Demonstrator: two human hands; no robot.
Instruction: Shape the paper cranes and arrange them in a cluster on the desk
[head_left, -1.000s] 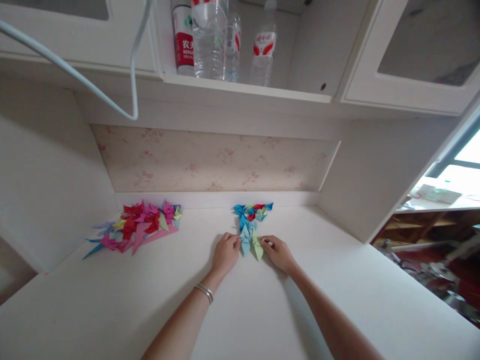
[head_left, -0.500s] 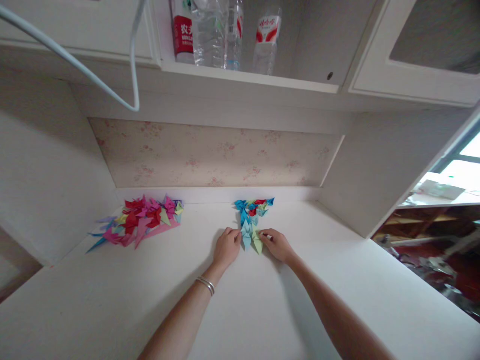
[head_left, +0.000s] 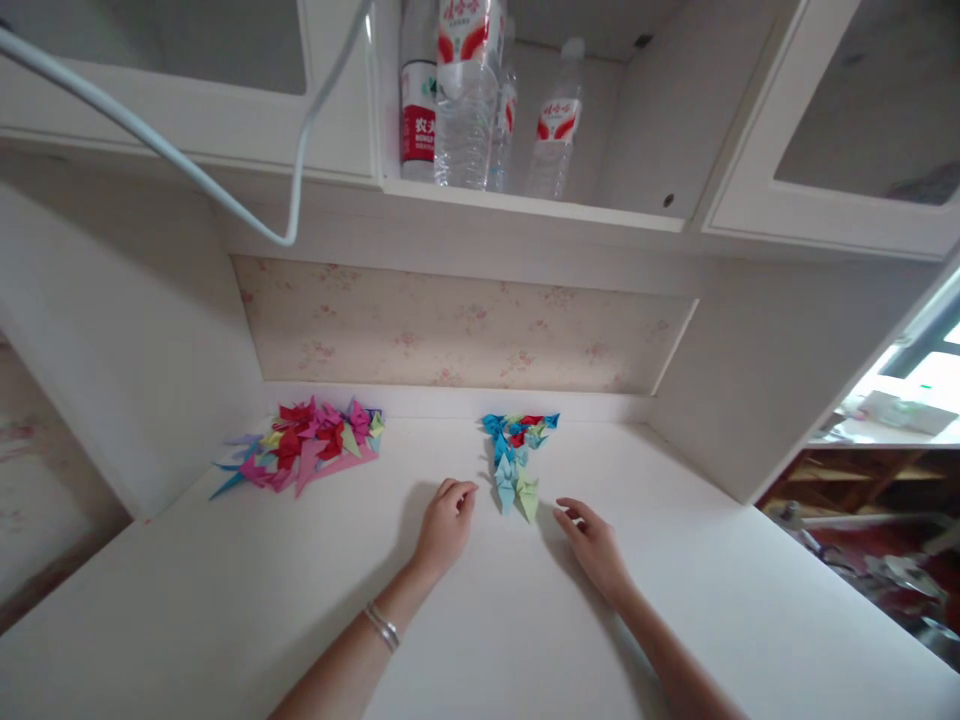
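Folded paper cranes in blue, red and green lie grouped on the white tabletop [head_left: 480, 620]. At the near end of this group are a light blue paper crane [head_left: 505, 490] and a light green paper crane [head_left: 528, 496], side by side. My left hand [head_left: 447, 525] rests left of them, fingers curled together around nothing visible, apart from the paper. To the right of the green crane, my right hand [head_left: 592, 540] is off the paper, thumb and fingers parted. A bigger heap of pink, red and purple paper cranes [head_left: 307, 450] sits farther left.
Above is an open cabinet shelf [head_left: 540, 207] holding several plastic bottles [head_left: 556, 135]. A white cable [head_left: 225, 205] hangs down at upper left. Side panels [head_left: 742, 370] flank the tabletop, with floral wallpaper [head_left: 465, 325] behind.
My right hand has let go of the light green crane and drawn back to the right. My left hand has moved away left from the light blue crane. The view has tilted up.
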